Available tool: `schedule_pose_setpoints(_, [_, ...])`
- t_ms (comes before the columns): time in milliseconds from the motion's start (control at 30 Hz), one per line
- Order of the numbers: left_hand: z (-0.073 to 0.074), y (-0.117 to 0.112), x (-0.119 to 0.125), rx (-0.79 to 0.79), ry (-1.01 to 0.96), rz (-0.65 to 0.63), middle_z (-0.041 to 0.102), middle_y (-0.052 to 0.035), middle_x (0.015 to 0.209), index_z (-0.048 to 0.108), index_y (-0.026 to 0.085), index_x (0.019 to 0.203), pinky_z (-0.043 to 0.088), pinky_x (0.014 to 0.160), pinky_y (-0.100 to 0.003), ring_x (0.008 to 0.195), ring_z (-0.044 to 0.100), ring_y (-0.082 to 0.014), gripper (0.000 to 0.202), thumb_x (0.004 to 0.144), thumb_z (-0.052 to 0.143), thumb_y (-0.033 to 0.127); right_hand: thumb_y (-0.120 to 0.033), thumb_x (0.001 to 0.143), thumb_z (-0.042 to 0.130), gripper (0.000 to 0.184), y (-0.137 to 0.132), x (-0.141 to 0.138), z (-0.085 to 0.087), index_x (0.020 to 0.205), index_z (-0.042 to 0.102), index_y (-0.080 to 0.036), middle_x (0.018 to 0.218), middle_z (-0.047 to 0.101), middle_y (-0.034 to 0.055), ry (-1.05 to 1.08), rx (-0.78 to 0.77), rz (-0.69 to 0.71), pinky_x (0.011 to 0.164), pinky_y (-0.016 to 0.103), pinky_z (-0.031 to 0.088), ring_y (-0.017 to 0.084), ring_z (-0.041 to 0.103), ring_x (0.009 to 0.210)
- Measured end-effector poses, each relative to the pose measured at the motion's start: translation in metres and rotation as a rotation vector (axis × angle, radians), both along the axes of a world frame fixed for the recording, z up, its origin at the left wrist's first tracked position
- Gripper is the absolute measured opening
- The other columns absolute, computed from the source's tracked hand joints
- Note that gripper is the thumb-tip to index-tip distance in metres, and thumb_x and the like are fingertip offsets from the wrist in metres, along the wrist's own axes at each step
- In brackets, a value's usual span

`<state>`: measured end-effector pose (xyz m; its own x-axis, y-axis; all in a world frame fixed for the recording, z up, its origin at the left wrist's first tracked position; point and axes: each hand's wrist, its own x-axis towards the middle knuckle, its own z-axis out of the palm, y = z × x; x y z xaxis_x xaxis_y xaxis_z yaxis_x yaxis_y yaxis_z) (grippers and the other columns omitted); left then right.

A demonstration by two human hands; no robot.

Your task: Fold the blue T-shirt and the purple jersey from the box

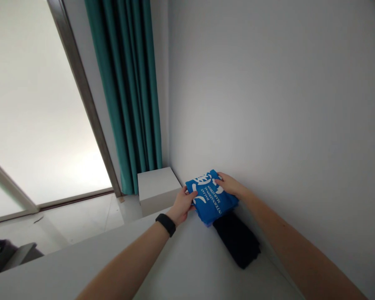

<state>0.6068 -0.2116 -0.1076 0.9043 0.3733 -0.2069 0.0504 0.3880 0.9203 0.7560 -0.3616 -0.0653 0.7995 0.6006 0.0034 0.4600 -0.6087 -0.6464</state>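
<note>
A folded blue cloth item (211,200), seemingly a T-shirt, bears white print reading "Dalian International Marathon". My left hand (184,204), with a black band on its wrist, grips its left edge, thumb on top and fingers underneath. On the far right edge, my right hand (228,183) pinches the same item between thumb and fingers. Beside and partly under its near edge lies a folded black cloth (237,239) on the white surface (181,258). I cannot tell how many layers are beneath the blue item.
A white wall (268,104) rises right behind my hands. Beyond the surface's far end stands a white box-like cabinet (159,183). Green curtains (128,96) hang beside a frosted glass door (40,104). Dark objects (9,256) sit on the floor at lower left.
</note>
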Motion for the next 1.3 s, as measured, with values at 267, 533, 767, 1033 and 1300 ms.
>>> schedule_pose_setpoints(267, [-0.012,0.001,0.042,0.008,0.049,0.021,0.070,-0.0100,0.098,0.051,0.015,0.116,0.051,0.046,-0.018,0.068,0.068,-0.0146,0.033,0.087,0.065,0.020,-0.020,0.096,0.041,0.039,0.019,0.030,-0.012,0.134,0.047,-0.016,0.123,0.063,0.0182,-0.263,-0.372,-0.100,0.093,0.038,0.041,0.028,0.059,0.114])
schedule_pose_setpoints(533, [-0.021,0.007,0.041,0.032,0.076,0.015,0.063,-0.0037,0.090,0.046,0.018,0.120,0.056,0.052,-0.022,0.067,0.065,-0.0133,0.046,0.082,0.072,0.023,-0.015,0.096,0.038,0.033,0.027,0.011,-0.027,0.125,0.052,-0.022,0.119,0.059,0.0154,-0.436,-0.554,-0.101,0.081,0.034,0.045,0.025,0.064,0.100])
schedule_pose_setpoints(767, [-0.020,0.005,0.037,0.110,0.116,-0.009,0.060,-0.0020,0.085,0.041,0.018,0.125,0.054,0.048,-0.025,0.053,0.062,-0.0116,0.049,0.086,0.068,0.030,-0.011,0.096,0.028,0.039,0.027,-0.005,-0.017,0.121,0.057,-0.017,0.117,0.059,0.0201,-0.576,-0.539,-0.085,0.084,0.042,0.046,0.030,0.061,0.103])
schedule_pose_setpoints(1033, [-0.025,0.026,0.042,0.217,0.123,-0.055,0.060,0.0023,0.065,0.049,0.018,0.108,0.036,0.037,-0.018,0.041,0.058,-0.0108,0.033,0.092,0.056,0.046,-0.041,0.096,0.042,0.049,0.001,-0.062,-0.051,0.142,0.046,-0.023,0.148,0.045,0.0114,-0.651,-0.209,0.298,0.114,0.048,0.024,0.027,0.036,0.138])
schedule_pose_setpoints(1300, [-0.028,0.030,0.048,0.239,0.131,-0.029,0.058,0.0040,0.059,0.049,0.018,0.092,0.029,0.036,-0.017,0.038,0.055,-0.0093,0.027,0.091,0.059,0.043,-0.029,0.096,0.044,0.058,-0.014,-0.086,-0.063,0.151,0.030,-0.018,0.155,0.035,0.0124,-0.772,-0.199,0.429,0.118,0.055,0.008,0.028,0.023,0.145])
